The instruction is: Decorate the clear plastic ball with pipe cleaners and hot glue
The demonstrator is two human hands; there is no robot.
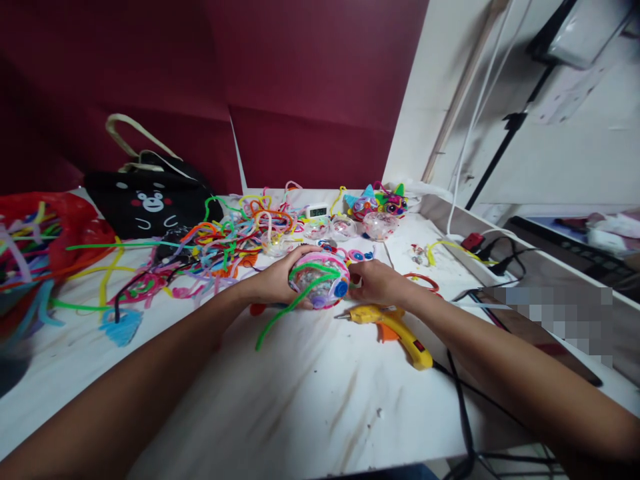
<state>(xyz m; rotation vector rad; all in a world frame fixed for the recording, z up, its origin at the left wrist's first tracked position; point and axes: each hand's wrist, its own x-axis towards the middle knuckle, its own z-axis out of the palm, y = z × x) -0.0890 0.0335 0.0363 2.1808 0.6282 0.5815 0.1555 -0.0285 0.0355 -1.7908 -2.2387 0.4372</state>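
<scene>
Clear plastic ball (319,280) wrapped in pipe cleaners, held above the white table (310,400) between both hands.
Left hand (277,280) cups its side; right hand (375,281) pinches the other side. Risk: loose green pipe cleaner (280,313) could snag; glue gun (393,327) just beside right wrist may burn.

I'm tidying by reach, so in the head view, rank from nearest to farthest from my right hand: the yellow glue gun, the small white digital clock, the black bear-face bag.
From the right hand:
1. Yellow glue gun, just below it.
2. Small white digital clock, behind, toward the wall.
3. Black bear-face bag, far left.
</scene>
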